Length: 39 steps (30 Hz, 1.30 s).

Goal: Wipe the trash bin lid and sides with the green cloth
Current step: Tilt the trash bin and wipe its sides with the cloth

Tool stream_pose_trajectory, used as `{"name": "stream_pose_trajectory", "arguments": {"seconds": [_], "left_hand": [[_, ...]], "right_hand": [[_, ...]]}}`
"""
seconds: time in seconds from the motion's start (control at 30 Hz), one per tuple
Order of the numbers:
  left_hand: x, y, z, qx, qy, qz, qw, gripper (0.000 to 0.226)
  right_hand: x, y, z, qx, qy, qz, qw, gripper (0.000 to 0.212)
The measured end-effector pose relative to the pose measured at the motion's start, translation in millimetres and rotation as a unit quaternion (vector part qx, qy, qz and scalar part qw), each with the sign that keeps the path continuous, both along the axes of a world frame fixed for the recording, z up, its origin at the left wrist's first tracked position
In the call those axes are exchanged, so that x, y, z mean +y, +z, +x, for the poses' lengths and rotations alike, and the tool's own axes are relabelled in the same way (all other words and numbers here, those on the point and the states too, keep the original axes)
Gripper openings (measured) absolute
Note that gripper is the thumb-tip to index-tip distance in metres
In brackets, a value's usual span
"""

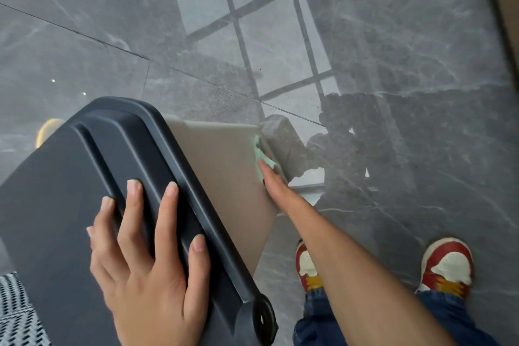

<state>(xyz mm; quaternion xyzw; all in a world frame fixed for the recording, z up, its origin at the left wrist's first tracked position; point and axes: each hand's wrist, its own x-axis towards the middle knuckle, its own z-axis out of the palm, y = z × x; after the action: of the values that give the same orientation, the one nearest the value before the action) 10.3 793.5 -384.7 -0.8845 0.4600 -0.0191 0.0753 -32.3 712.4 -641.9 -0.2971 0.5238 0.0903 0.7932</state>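
Note:
The trash bin fills the lower left, with a dark grey lid (64,191) and a beige side wall (222,166). My left hand (148,258) lies flat on the lid, fingers spread over its raised ridges, holding nothing. My right hand (273,181) reaches far down the beige side wall and presses the green cloth (262,156) against its lower far corner. Most of that hand's fingers are hidden behind the bin's edge and the cloth.
The floor is glossy dark grey marble tile (393,64) with a window reflection. My two red and white shoes (446,264) stand at the lower right beside the bin. A black wheel or hinge knob (262,317) sticks out at the lid's near corner. A black-and-white patterned mat (16,314) lies at the bottom left.

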Motion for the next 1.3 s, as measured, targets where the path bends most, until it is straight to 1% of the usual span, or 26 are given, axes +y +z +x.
{"name": "stream_pose_trajectory", "arguments": {"seconds": [0.03, 0.07, 0.17, 0.3, 0.4, 0.47, 0.53, 0.6, 0.67, 0.73, 0.83, 0.93, 1.0, 1.07, 1.13, 1.2, 1.23, 1.3], "left_hand": [[-0.4, 0.0, -0.7, -0.001, 0.000, 0.000, 1.000, 0.057], [-1.2, 0.8, -0.7, 0.000, 0.002, -0.001, 1.000, 0.057], [-2.5, 2.6, -0.9, 0.002, 0.009, 0.000, 1.000, 0.057], [-4.0, 3.3, -1.5, 0.004, 0.006, -0.002, 1.000, 0.056], [-1.8, 1.5, -0.7, 0.003, 0.001, -0.005, 1.000, 0.056], [-1.5, -1.4, -0.7, 0.004, 0.007, -0.008, 1.000, 0.057], [-3.0, -2.3, -0.7, 0.007, 0.021, -0.009, 1.000, 0.058], [-2.9, -1.9, -0.6, 0.014, 0.016, 0.000, 1.000, 0.059], [-2.4, -0.6, -0.4, 0.018, 0.012, 0.006, 1.000, 0.060], [-1.9, 0.1, -1.1, 0.016, 0.013, 0.005, 1.000, 0.060], [-2.9, 0.1, -2.1, 0.008, 0.011, 0.005, 1.000, 0.061], [-3.6, 0.1, -1.7, -0.006, -0.009, 0.001, 1.000, 0.058], [-3.5, -0.1, -1.7, -0.016, -0.017, -0.006, 1.000, 0.056], [-4.2, 0.5, -2.6, -0.015, -0.014, -0.017, 1.000, 0.056], [-3.7, 1.2, -2.9, -0.009, -0.003, -0.020, 1.000, 0.056], [-3.3, 1.9, -2.1, -0.008, 0.001, -0.022, 1.000, 0.056], [-3.5, 2.5, -2.1, -0.006, 0.001, -0.020, 1.000, 0.056], [-4.1, 3.9, -2.6, 0.003, 0.002, -0.018, 1.000, 0.057]], "right_hand": [[10.1, 0.3, -12.8, 0.005, -0.013, 0.011, 1.000, 0.061], [16.7, 7.2, -23.5, -0.002, -0.028, 0.013, 1.000, 0.055], [17.7, 45.7, -42.2, -0.056, -0.049, 0.006, 0.997, 0.053], [5.7, 120.9, -46.8, -0.200, -0.037, -0.014, 0.979, 0.036], [8.3, 154.4, -47.4, -0.264, -0.035, -0.063, 0.962, 0.038], [8.1, 162.9, -50.8, -0.269, -0.031, -0.071, 0.960, 0.047], [7.9, 165.7, -54.2, -0.271, 0.005, -0.142, 0.952, 0.054], [12.5, 157.5, -55.2, -0.259, 0.027, -0.191, 0.946, 0.054], [20.9, 140.8, -54.3, -0.236, 0.022, -0.189, 0.953, 0.048], [30.1, 117.1, -53.6, -0.203, 0.015, -0.177, 0.963, 0.047], [37.5, 81.4, -55.3, -0.141, 0.000, -0.151, 0.978, 0.059], [38.8, 59.5, -61.0, -0.093, -0.016, -0.084, 0.992, 0.052], [34.9, 57.0, -68.0, -0.057, -0.011, -0.038, 0.998, 0.052], [33.4, 54.2, -76.7, -0.014, 0.019, 0.013, 1.000, 0.053], [30.8, 55.6, -92.1, 0.026, 0.051, 0.034, 0.998, 0.056], [23.5, 59.5, -104.6, 0.077, 0.054, 0.045, 0.995, 0.058], [17.3, 64.3, -111.3, 0.089, 0.033, 0.053, 0.994, 0.057], [3.5, 79.6, -133.2, 0.083, -0.048, 0.064, 0.993, 0.047]]}}
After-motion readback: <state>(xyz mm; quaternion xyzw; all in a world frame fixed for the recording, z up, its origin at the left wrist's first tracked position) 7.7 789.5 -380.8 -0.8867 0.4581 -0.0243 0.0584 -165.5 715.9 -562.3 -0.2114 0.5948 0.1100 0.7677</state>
